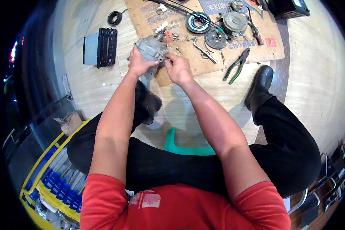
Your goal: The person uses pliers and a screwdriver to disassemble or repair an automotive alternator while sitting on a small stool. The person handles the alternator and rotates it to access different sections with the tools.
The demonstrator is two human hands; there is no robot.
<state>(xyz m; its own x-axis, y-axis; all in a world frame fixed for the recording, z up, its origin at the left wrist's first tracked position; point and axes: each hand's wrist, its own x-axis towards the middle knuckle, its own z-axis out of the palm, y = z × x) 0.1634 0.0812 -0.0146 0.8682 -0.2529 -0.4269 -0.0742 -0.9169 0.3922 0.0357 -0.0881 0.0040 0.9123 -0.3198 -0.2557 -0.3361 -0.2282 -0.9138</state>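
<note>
A grey cast-metal compressor (151, 46), of the car air-conditioning kind, stands at the left edge of the cardboard, its shaft end tilted away from me. My left hand (140, 63) is wrapped round its near left side, the thumb lying across the housing. On its right side my right hand (178, 68) is closed in a pinch, fingertips against the housing. A thin metal piece shows at those fingertips, too small to name. Right of my hands lie a bent socket wrench (205, 51), a round clutch plate (217, 39) and a black pulley (198, 22).
Flattened cardboard (188, 69) covers the floor under the parts. Green-handled pliers (237, 66) lie near my right boot (261, 84). Farther off are a coil-like round part (235, 22), a black ring with a lead (114, 18) and a car radio unit (106, 47). A green stool (188, 148) is beneath me.
</note>
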